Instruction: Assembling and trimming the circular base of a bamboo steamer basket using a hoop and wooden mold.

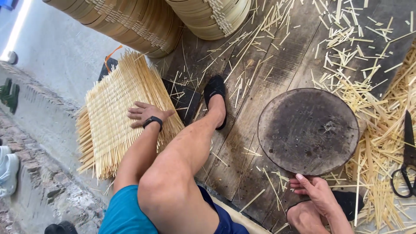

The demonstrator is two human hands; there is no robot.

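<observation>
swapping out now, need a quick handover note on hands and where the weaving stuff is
Left hand: flat, fingers spread, on top of the woven bamboo mats stacked at the left.
Right hand: resting on the knee, holding nothing, beside the round wooden board.
Scissors lie at the far right among loose bamboo strips.
Done: several mats woven and stacked. Left: the mats' edges are untrimmed and the board is bare.

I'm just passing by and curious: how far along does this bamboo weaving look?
Done: woven square mats lie in a stack, and finished round bamboo rims are stacked behind. In hand: the left hand lies flat on the top mat; the right hand rests by the round wooden board, holding nothing. Left: the mats' strip ends stick out untrimmed, and the scissors lie untouched among the offcuts.
</observation>
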